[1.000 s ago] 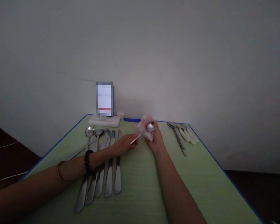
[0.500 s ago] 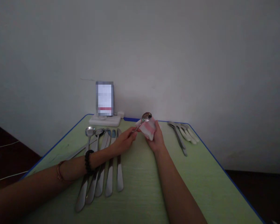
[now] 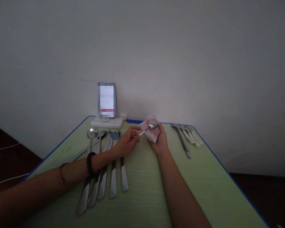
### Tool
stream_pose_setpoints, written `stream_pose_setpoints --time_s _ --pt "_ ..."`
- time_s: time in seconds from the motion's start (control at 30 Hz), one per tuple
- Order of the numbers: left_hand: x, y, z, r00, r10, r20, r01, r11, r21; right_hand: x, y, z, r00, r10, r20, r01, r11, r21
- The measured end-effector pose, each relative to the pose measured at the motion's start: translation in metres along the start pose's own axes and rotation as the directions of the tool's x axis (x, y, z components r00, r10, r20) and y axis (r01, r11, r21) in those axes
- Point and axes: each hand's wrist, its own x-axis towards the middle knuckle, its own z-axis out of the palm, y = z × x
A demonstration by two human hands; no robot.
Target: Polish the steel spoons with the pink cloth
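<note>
My left hand (image 3: 128,141) pinches the thin handle of a metal spoon (image 3: 153,123), whose bowl points away to the right. A pink and white cloth (image 3: 154,136) lies folded in my right hand (image 3: 160,141), its fingers and thumb curled around it. The spoon's bowl is over the cloth and seems to rest against it. Beneath my left forearm several long-handled pieces of metal cutlery (image 3: 113,185) lie side by side on the table, partly hidden by the arm. Among them a round-bowled ladle (image 3: 91,133) shows at the far end.
A lit, blurred screen (image 3: 106,100) stands on a white base (image 3: 106,122) at the table's back left. More cutlery, some with pale handles (image 3: 190,136), lies at the back right. The green table (image 3: 142,196) has a blue edge and meets a grey wall (image 3: 180,63).
The spoon has turned in my left fingers and its bowl has come down onto the cloth. My left fingers have shifted along the handle. The nearest knife-like handles have moved slightly right.
</note>
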Motion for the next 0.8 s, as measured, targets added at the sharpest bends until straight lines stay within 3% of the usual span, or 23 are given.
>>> stream_pose_setpoints --time_s 0.1,0.23,0.5,0.8 --pt "-0.001 0.002 0.002 0.997 -0.073 0.040 0.076 0.993 -0.092 0.002 0.001 -0.004 1.000 -0.024 0.009 0.024 1.000 -0.012" --pt "-0.001 0.004 0.003 0.994 -0.108 0.006 0.108 0.985 -0.133 0.008 0.005 -0.009 0.999 -0.049 -0.007 0.049 0.998 -0.042" --pt "-0.002 -0.001 0.001 0.996 -0.066 0.058 0.068 0.997 -0.039 0.012 0.009 -0.020 0.994 -0.105 0.004 0.104 0.982 -0.157" --pt "-0.004 0.002 -0.001 0.990 -0.041 0.138 0.028 0.995 0.093 0.009 0.009 -0.015 0.997 -0.037 0.061 0.048 0.982 -0.180"
